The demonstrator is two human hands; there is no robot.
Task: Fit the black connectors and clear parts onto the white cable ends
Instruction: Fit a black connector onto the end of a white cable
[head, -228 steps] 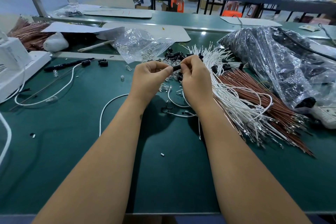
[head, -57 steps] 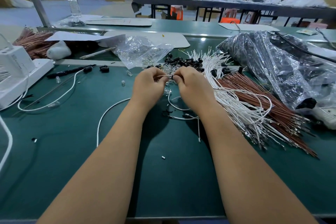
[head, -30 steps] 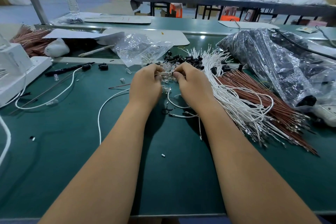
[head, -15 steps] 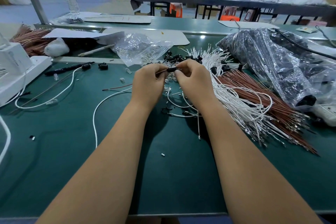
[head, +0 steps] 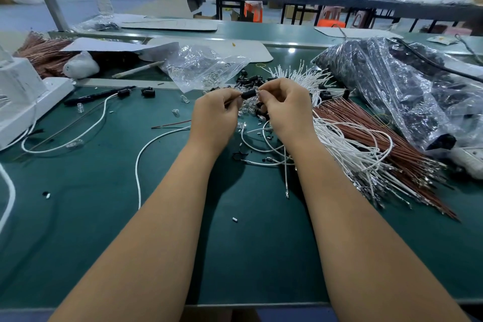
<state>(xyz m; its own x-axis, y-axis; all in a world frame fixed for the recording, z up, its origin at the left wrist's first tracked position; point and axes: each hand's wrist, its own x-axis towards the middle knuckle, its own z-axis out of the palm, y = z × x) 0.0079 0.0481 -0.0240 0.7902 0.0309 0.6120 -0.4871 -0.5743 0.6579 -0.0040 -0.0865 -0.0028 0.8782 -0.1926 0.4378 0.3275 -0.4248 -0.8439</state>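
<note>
I pinch a black connector (head: 248, 93) between my left hand (head: 217, 115) and right hand (head: 285, 110), fingers curled tight to steady it, white cables (head: 339, 144) piled at three o'clock.

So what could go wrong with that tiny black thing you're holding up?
The small black cylindrical connector is only pinched between the left hand and right hand. It might slip and vanish into the loose black connector pile below. The dangling thin white cable could also snag.
</note>
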